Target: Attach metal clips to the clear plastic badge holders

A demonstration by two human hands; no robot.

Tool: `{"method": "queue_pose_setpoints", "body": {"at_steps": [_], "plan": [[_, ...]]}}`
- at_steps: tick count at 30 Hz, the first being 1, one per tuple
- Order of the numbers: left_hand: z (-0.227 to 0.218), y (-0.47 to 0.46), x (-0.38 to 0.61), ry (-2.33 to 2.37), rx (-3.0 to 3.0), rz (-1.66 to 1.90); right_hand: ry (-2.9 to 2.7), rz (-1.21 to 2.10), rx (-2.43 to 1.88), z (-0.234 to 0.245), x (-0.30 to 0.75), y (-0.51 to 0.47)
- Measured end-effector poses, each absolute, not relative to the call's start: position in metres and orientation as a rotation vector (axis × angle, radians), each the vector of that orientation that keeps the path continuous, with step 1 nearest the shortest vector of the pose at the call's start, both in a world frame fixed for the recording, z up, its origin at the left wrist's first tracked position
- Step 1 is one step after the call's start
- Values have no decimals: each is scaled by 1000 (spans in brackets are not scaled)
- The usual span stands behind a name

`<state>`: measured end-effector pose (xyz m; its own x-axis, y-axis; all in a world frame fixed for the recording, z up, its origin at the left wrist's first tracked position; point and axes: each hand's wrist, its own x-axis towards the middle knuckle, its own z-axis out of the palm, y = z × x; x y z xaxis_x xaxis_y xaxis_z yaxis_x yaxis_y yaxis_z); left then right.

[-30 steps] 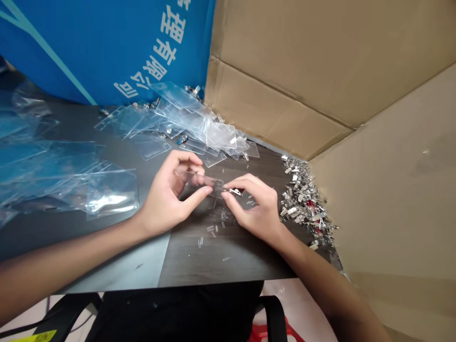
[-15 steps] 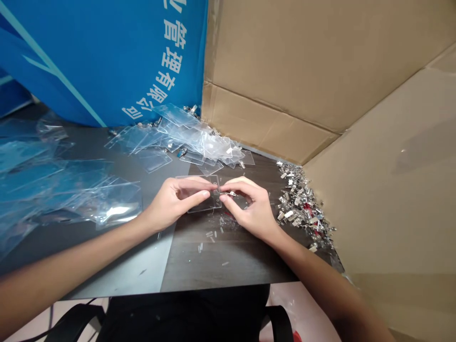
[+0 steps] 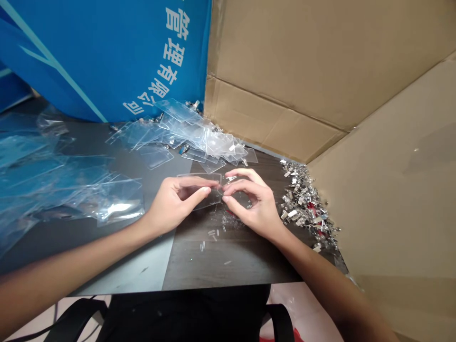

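Note:
My left hand (image 3: 173, 204) pinches a clear plastic badge holder (image 3: 210, 189) by its near edge, just above the dark table (image 3: 228, 256). My right hand (image 3: 254, 204) meets it at the holder's right edge, thumb and forefinger pinched on a small metal clip (image 3: 231, 179) that touches the holder. Both hands are closed and nearly touch each other. Several tiny clear plastic bits (image 3: 213, 235) lie on the table just below the hands.
A heap of metal clips (image 3: 306, 204) lies to the right by the cardboard wall (image 3: 392, 190). Finished clear holders (image 3: 199, 135) are piled at the back. Plastic bags of holders (image 3: 60, 185) lie on the left. A blue printed box (image 3: 107, 57) stands behind.
The hands have drawn closer together; the holder now lies flatter and the clip has risen to the holder's top right corner. The camera shifted slightly.

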<state>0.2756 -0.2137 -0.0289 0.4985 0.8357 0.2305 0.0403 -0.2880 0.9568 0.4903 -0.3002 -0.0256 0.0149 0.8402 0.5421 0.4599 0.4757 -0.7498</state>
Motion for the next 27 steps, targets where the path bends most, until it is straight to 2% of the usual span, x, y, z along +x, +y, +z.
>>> {"method": "queue_pose_setpoints", "body": {"at_steps": [6,17,27], "plan": [[-26,-217,277,775,1714,975,-1601,513,-1105,-27,491,-301],[-30,-215,278,813,1620,1041,-1687,401,-1102,-21,486,-303],[-32,-211,282,786,1502,1118,-1686,464,-1213,-20,486,-302]]}}
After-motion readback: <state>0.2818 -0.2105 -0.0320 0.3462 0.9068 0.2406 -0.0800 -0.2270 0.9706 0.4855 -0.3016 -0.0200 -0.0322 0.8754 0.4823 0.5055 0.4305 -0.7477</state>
